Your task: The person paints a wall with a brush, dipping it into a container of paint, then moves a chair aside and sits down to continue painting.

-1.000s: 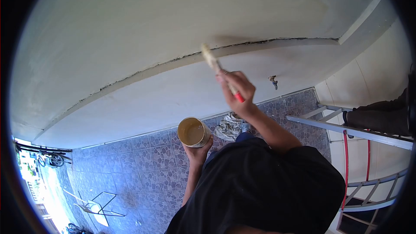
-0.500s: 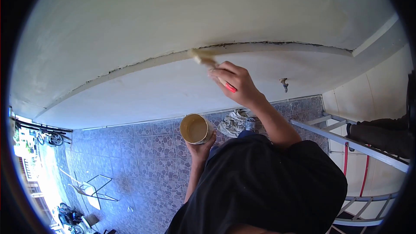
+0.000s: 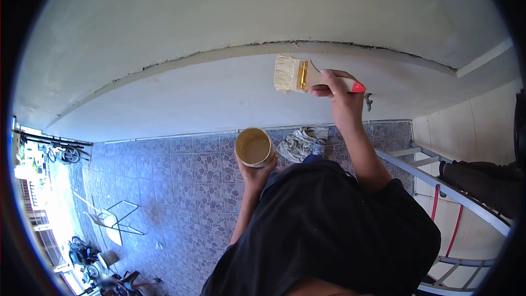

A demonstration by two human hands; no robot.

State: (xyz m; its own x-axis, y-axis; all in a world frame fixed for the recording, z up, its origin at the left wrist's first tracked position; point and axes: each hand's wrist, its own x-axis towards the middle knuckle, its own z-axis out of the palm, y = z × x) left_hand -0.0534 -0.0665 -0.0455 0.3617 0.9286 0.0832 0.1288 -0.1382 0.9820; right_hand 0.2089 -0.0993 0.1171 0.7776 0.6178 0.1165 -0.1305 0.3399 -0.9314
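My right hand (image 3: 341, 90) is closed around the handle of a wide paintbrush (image 3: 315, 76), which has a gold ferrule and a red handle tip. Its pale bristles are coated with cream paint and point left, in front of the wall (image 3: 208, 98), below a ledge with a dark, cracked seam (image 3: 296, 43). Lower down, my left hand (image 3: 256, 172) grips a paint can (image 3: 254, 147) from below and the side. The can's mouth faces up toward me, and beige paint shows inside.
A crumpled cloth (image 3: 301, 143) lies on the tiled floor (image 3: 192, 186) by the wall. A tap (image 3: 368, 101) juts from the wall. To the right is a metal ladder (image 3: 438, 178) with dark fabric over it. A folding chair (image 3: 112, 225) and motorcycles (image 3: 82, 255) are at left.
My right hand has brought the brush away from the ledge seam, to the right and slightly down, turning its broad face into view. The can appears slightly higher, still in my left hand.
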